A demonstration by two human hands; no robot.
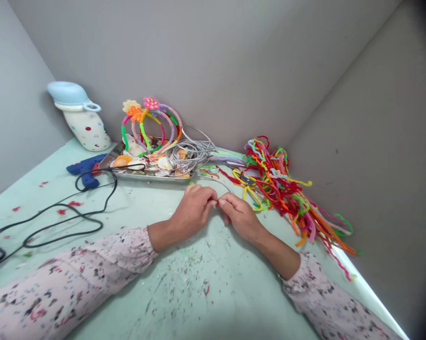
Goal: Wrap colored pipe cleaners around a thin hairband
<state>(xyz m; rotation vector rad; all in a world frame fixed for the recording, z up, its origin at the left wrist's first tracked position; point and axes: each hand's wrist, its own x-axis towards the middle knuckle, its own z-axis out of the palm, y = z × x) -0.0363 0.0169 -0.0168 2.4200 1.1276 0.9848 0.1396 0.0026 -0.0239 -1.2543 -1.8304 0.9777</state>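
Note:
My left hand (195, 208) and my right hand (241, 215) meet over the middle of the table, both closed in a pinch. Between the fingertips shows a tiny red end of what looks like a pipe cleaner (218, 204); my fingers hide the rest of it. A thin grey wire (220, 183) curves along the table just behind my hands, its near end lost behind my right hand. Close by on the right lie yellow-handled scissors (250, 193). Farther right spreads a tangled heap of colourful pipe cleaners (276, 184).
Behind my hands, a metal tray (152, 177) holds shells, coiled grey wire (193, 153) and fuzzy headbands (152, 125) with flowers. A blue glue gun (88, 167) trails a black cord (64, 205) across the left side. A white bottle (87, 127) stands near the wall.

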